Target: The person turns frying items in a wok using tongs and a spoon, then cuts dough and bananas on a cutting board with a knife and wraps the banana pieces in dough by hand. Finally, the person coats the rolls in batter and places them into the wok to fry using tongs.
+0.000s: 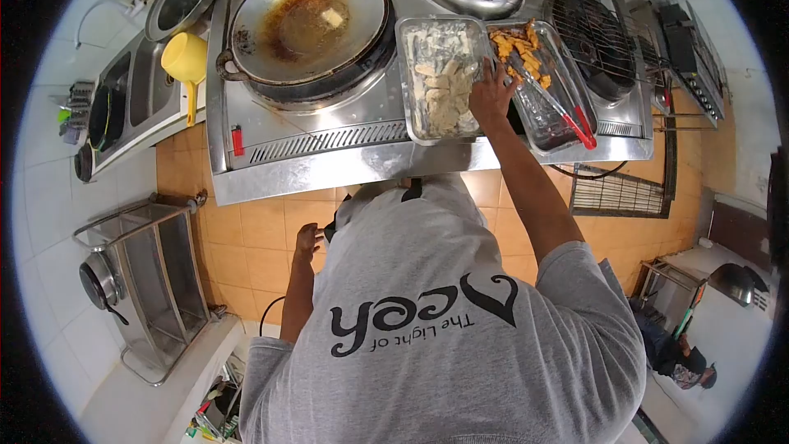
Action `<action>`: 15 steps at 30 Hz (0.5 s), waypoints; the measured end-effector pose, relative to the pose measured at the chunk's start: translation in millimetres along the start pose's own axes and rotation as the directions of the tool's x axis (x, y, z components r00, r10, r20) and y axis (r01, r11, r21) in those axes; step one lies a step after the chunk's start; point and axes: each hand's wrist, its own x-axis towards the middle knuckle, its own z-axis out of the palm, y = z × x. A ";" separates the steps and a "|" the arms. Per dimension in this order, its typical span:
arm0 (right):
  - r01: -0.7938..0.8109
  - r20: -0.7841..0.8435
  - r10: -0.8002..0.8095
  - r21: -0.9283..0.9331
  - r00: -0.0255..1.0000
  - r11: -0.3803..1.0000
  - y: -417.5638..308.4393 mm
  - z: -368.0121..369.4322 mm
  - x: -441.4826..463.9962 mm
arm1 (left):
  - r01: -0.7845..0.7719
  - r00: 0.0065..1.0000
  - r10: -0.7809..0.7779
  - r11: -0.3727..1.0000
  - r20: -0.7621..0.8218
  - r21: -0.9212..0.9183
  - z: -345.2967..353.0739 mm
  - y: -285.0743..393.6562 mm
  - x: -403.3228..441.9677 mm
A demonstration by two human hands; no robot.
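My right hand (493, 99) reaches over the right side of a metal tray (403, 82) holding flour-coated pieces (444, 86). Its fingers look stretched and apart, though the tips are partly hidden and I see nothing held. Beside it, a second metal tray (538, 127) carries golden fried pieces (516, 45) and tongs (552, 103) with red handles. Left of the trays, a large wok (362, 45) contains oil with one pale piece (332, 18) in it. My left hand (309, 240) hangs by my side below the counter, fingers loosely apart, with nothing visible in it.
A steel ring burner (468, 8) and a wire grill rack (592, 33) sit farther back. A red lighter (237, 141) lies at the counter's left. The yellow dipper (185, 57) is by the sink. A person (682, 358) is at far right.
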 end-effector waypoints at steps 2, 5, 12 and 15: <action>0.020 0.033 -0.018 -0.062 0.999 0.998 5.8 -3.2 1.4 | -0.013 0.999 0.014 0.999 0.035 -0.033 4.0 5.5 5.1; 0.001 -0.002 -0.001 -0.076 1.000 0.997 -13.3 -5.9 9.1 | -0.050 0.998 0.052 0.997 0.019 -0.058 -30.3 5.3 26.1; -0.001 -0.093 -0.005 -0.066 0.996 0.998 -8.7 10.3 14.9 | -0.154 0.979 0.176 0.967 0.098 -0.201 -16.1 -31.4 47.0; -0.009 -0.135 0.006 -0.019 0.991 1.000 -6.0 14.0 13.8 | -0.169 0.964 0.186 0.980 0.189 -0.100 -32.6 -48.1 64.4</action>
